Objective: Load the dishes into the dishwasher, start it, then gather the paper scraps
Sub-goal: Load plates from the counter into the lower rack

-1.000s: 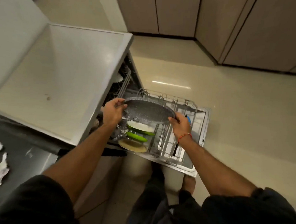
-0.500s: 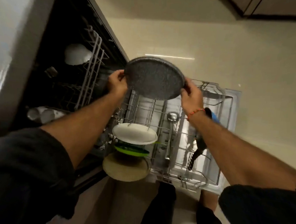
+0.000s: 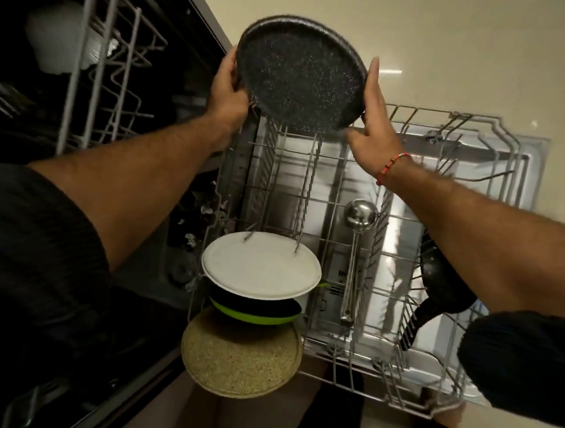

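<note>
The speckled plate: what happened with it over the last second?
Both hands tipped the speckled dark plate from nearly flat to upright on its edge at the far end of the lower rack. The white plate, green plate, tan plate and ladle stayed put.

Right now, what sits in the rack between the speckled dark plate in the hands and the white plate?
Head view: only bare wire tines of the lower rack lie between the speckled dark round plate and the white round plate.
</note>
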Demonstrator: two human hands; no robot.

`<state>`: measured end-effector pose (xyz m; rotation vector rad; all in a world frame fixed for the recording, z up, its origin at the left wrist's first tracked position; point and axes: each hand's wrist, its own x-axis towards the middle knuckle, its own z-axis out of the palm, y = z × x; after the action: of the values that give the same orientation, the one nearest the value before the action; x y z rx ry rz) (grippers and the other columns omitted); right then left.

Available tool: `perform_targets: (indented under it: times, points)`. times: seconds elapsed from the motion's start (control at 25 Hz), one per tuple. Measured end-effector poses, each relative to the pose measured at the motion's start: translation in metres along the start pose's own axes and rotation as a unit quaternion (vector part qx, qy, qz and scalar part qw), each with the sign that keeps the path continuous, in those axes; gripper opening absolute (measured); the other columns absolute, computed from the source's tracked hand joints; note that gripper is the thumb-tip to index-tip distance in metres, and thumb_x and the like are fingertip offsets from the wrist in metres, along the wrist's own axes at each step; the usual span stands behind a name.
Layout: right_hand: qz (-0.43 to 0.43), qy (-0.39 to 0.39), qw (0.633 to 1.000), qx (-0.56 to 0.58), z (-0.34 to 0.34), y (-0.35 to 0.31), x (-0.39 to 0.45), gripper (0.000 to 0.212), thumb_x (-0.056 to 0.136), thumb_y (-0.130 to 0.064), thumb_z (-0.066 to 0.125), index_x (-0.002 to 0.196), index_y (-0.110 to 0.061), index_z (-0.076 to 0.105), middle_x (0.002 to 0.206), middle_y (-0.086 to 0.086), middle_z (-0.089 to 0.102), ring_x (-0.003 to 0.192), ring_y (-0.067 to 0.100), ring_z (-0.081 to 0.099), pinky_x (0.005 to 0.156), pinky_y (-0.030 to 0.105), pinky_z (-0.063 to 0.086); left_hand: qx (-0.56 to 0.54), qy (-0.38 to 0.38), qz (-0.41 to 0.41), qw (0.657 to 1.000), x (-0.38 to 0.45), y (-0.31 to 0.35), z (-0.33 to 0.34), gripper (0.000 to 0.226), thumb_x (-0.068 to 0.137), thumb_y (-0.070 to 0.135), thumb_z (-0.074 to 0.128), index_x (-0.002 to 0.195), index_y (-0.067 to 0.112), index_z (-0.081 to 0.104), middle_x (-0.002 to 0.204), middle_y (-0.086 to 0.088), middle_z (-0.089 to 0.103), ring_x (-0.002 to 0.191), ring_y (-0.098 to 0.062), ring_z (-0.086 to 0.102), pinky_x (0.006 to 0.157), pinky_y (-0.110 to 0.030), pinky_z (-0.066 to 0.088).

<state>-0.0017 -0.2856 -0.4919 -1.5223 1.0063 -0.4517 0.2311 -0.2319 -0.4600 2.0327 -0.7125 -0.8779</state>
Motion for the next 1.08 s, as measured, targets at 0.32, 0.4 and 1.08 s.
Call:
perform_targets:
  times: [0.32, 0.4, 1.08]
  points:
    - [-0.015, 0.034, 0.999, -0.034, 0.001, 0.006, 0.011, 0.103, 0.084, 0.012, 0.054, 0.156, -0.016, -0.015, 0.159, 0.009, 0.017, 0.146, 0.02, 0.024, 0.11, 0.015, 0.037, 0.039, -0.037, 0.02, 0.998, 0.012, -0.002, 0.0, 0.064, 0.099, -0.006, 0.053, 0.155, 0.016, 0.034, 0.14, -0.007, 0.057, 0.13, -0.016, 0.054, 0.102, -0.033, 0.054]
    - [-0.048, 0.044, 0.997, -0.05, 0.0, 0.003, 0.011, 0.099, 0.085, 0.008, 0.052, 0.156, -0.014, -0.012, 0.159, 0.011, 0.02, 0.146, 0.022, 0.026, 0.113, 0.026, 0.038, 0.036, -0.006, 0.032, 0.999, 0.016, 0.001, -0.001, 0.064, 0.099, -0.004, 0.053, 0.156, 0.017, 0.033, 0.142, -0.007, 0.055, 0.131, -0.016, 0.053, 0.101, -0.033, 0.054]
    - [0.025, -0.017, 0.997, -0.077, -0.006, 0.03, -0.016, 0.094, 0.095, -0.005, 0.053, 0.154, -0.016, -0.019, 0.165, 0.007, 0.013, 0.149, 0.025, 0.024, 0.119, 0.047, 0.028, 0.116, 0.006, 0.012, 0.993, 0.005, -0.023, 0.025, 0.049, 0.103, 0.008, 0.051, 0.15, 0.017, 0.043, 0.142, 0.0, 0.057, 0.131, -0.013, 0.051, 0.107, -0.026, 0.045]
